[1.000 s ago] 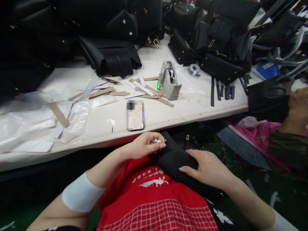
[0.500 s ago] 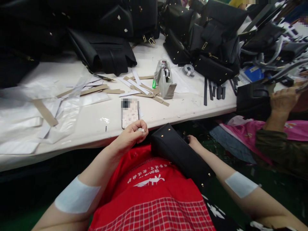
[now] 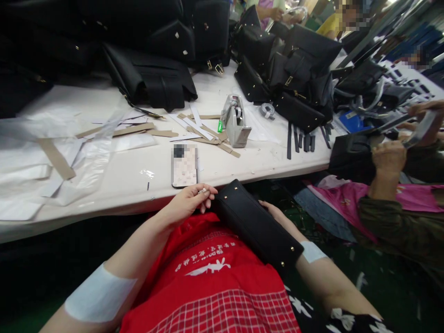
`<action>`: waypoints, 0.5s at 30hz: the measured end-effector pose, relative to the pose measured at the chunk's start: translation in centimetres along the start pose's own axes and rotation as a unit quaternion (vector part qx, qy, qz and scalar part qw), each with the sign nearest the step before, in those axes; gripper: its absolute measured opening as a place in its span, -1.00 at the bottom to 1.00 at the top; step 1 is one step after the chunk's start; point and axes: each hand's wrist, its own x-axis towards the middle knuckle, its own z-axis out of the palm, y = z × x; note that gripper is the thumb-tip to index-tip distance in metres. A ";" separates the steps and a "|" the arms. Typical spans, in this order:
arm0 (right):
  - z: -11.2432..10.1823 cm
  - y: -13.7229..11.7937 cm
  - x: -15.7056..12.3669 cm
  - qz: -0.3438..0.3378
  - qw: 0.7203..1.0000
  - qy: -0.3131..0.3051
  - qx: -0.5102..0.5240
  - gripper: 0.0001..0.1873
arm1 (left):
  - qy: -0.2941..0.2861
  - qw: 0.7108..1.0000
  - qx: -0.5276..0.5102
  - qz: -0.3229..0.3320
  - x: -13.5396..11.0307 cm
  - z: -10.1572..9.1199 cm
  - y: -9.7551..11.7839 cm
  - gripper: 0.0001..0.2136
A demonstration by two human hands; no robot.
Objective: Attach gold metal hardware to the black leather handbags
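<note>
A black leather bag [image 3: 256, 226] with small gold studs lies bottom-up across my lap, below the table edge. My left hand [image 3: 190, 203] rests at the bag's near-left corner, fingers curled round a small pale scrap. My right hand [image 3: 274, 212] is mostly hidden behind the far side of the bag; only its back and wrist show, its fingers do not.
A white table [image 3: 243, 162] carries a phone [image 3: 184, 165], a grey tape dispenser [image 3: 237, 121], cardboard and paper strips [image 3: 204, 129], plastic sheets [image 3: 69, 162], black straps [image 3: 301, 138] and heaps of black bags [image 3: 294, 78]. Another person's hands [image 3: 388, 157] work on a bag at right.
The bag was turned so its studded bottom faces up. My right hand left the top of the bag and went behind it. My left hand stayed at the bag's corner.
</note>
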 end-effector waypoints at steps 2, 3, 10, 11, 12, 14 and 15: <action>-1.0 -0.2 -0.4 -0.049 0.997 0.065 0.005 -0.71 | -0.017 0.999 -0.026 -0.013 -0.4 0.0 0.0 -0.70; -1.8 -0.6 -0.8 -0.076 0.992 0.101 0.010 -0.69 | -0.023 0.999 -0.042 -0.016 -0.5 0.1 0.1 -0.71; -8.3 -8.9 -8.4 -0.327 0.902 0.256 -0.120 -0.58 | -0.077 0.993 -0.086 -0.034 0.0 2.9 2.4 -0.76; -8.6 -10.5 -9.6 -0.353 0.892 0.239 -0.152 -0.59 | -0.084 0.992 -0.085 -0.034 0.1 3.4 3.0 -0.76; -8.7 -12.1 -10.6 -0.374 0.885 0.218 -0.174 -0.60 | -0.092 0.992 -0.083 -0.035 0.2 3.9 3.7 -0.77; -8.7 -14.9 -11.8 -0.409 0.875 0.180 -0.187 -0.60 | -0.099 0.991 -0.087 -0.032 0.2 4.6 5.1 -0.76; -8.7 -16.1 -12.0 -0.419 0.876 0.161 -0.178 -0.59 | -0.100 0.991 -0.089 -0.028 0.0 4.7 5.7 -0.75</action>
